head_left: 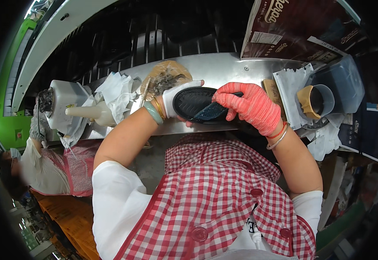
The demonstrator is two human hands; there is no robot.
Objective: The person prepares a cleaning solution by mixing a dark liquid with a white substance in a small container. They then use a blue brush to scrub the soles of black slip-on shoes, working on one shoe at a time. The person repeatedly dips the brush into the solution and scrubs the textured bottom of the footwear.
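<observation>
My left hand, in a white glove with bare fingertips, supports a black shoe sole from its left end and underneath. The sole's patterned tread faces up, and a dark blue ribbed patch shows toward its right end. My right hand, in a coral knit glove, is closed at the sole's right end, with thumb and fingers bent together over its edge. Whether a small separate piece sits between those fingers cannot be made out. Both hands are above the front edge of the metal bench.
Left on the bench are a white jug, a nozzle bottle, crumpled paper and a tan round pad with dark scraps. To the right are a taped cup, clear tub and maroon carton. A co-worker is at left.
</observation>
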